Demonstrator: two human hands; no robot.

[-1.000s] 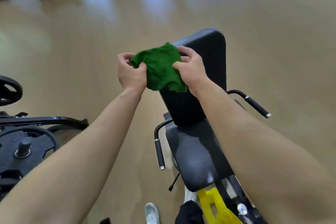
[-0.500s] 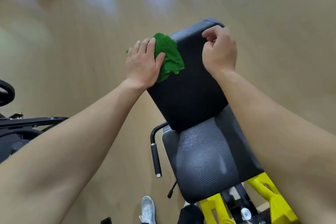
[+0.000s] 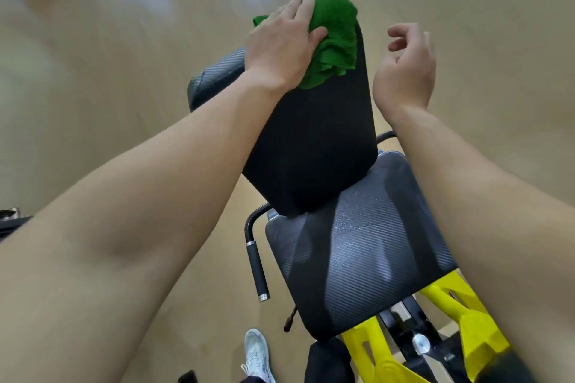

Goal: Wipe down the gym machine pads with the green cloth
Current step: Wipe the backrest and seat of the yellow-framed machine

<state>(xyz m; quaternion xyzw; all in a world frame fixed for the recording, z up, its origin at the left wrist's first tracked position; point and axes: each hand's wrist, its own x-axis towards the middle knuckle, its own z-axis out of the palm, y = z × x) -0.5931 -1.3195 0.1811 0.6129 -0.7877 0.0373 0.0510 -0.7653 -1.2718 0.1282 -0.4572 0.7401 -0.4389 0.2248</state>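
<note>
Left hand [image 3: 281, 48] presses green cloth [image 3: 334, 37] onto back pad [image 3: 314, 146].

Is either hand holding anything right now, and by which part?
Nothing is gripped. The left hand presses the crumpled green cloth, fingers straight, against the top of the black backrest pad; the right hand is loosely curled and empty.

My left arm [image 3: 161, 208] reaches forward and up, bare, and my left hand [image 3: 284, 50] lies palm down with fingers nearly straight and thumb spread, pressing on the green cloth [image 3: 337, 28]. My right arm [image 3: 473, 202] stretches alongside; my right hand [image 3: 404, 71] hangs in the air, fingers loosely curled, gripping nothing.
</note>
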